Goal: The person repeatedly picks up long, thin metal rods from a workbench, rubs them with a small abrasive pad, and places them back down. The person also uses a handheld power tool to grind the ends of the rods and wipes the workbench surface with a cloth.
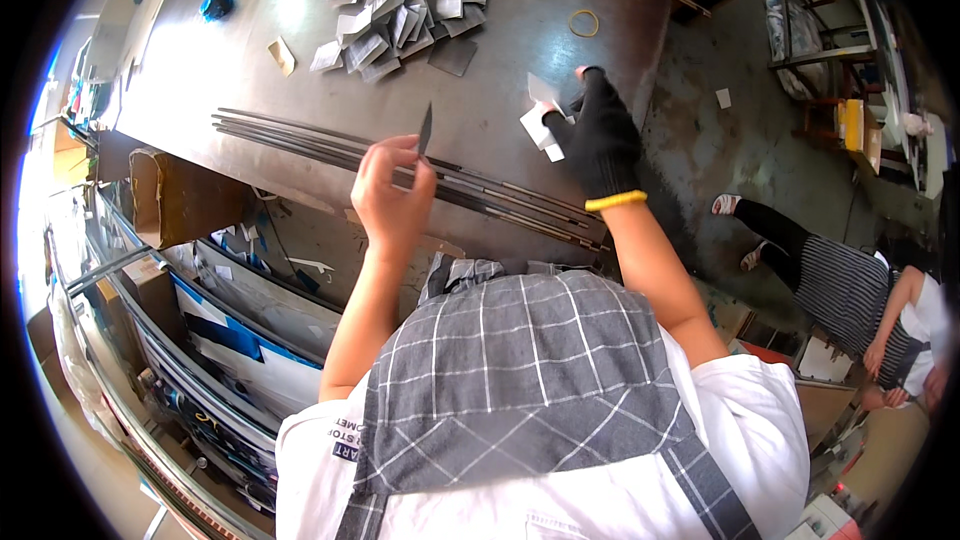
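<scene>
- Left hand point(392, 190), bare, pinches a thin dark metal strip point(425, 130) upright above the long rods point(400, 172) on the bench point(520, 110).
- Right hand point(600, 135) (black glove, yellow cuff) grips several pale metal pieces point(540, 120).
- Heap of similar pieces point(400, 15) lies far left.

bare left hand point(388, 190) pinching blade point(425, 130), gloved right hand point(600, 135) holding cards point(541, 120)
</scene>
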{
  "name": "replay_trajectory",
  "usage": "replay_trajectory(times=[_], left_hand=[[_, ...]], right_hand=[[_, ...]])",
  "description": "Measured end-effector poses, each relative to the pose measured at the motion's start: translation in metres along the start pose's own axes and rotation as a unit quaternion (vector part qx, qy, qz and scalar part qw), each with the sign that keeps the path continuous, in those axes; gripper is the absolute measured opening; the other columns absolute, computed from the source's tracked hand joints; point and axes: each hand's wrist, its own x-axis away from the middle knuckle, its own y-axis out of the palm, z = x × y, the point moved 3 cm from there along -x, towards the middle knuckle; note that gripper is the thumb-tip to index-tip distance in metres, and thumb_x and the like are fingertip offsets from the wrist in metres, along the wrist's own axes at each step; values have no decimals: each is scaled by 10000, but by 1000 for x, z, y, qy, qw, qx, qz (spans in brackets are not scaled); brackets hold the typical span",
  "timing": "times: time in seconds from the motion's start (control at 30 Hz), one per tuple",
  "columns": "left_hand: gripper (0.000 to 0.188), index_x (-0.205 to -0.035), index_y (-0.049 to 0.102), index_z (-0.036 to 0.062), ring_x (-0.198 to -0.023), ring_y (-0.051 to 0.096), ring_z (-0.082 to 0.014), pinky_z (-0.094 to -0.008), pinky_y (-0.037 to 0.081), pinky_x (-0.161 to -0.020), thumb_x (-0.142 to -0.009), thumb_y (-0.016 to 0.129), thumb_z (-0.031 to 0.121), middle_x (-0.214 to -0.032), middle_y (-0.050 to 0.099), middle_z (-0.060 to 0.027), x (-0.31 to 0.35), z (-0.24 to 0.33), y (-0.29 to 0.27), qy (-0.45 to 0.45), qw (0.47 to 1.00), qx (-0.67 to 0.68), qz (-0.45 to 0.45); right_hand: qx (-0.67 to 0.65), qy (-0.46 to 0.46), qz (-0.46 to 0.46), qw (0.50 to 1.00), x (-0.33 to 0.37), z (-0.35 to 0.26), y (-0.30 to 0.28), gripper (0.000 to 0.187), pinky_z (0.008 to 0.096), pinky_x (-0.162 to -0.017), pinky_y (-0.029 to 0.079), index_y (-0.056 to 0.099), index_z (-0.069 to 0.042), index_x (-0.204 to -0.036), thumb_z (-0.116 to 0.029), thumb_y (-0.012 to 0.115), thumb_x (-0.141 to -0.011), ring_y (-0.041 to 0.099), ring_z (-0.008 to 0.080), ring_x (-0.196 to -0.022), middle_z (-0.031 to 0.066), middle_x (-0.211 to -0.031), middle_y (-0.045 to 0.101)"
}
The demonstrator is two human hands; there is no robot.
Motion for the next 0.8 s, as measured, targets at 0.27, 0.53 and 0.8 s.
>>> replay_trajectory(times=[0.27, 0.53, 0.8], left_hand=[[289, -938, 630, 72, -1084, 599, -277, -367, 498, -897, -674, 744, 50, -1078, 639, -75, 42, 31, 20, 94, 985, 27, -139], [193, -1001, 627, 66, -750, 610, -55, -224, 504, -672, -866, 728, 160, -894, 667, 27, 113, -35, 21, -470, 748, 419, -211], [178, -1019, 617, 102, -799, 630, -74, -236, 510, -639, -893, 683, 208, -934, 675, 17, 121, -63, 18, -510, 753, 385, -157]], right_hand=[[-421, 103, -265, 861, 79, -22, 45, 306, 371, -610, 452, 603, -8, -782, -294, 617, -891, 601, 257, -635, 146, -681, 600], [-175, -17, -344, 923, 101, -23, 18, 243, 406, -694, 484, 653, -36, -868, -273, 671, -819, 649, 299, -779, 159, -794, 658], [186, -203, -242, 930, 103, 13, 30, 239, 434, -711, 524, 631, -66, -832, -268, 701, -724, 649, 338, -808, 131, -873, 651]])
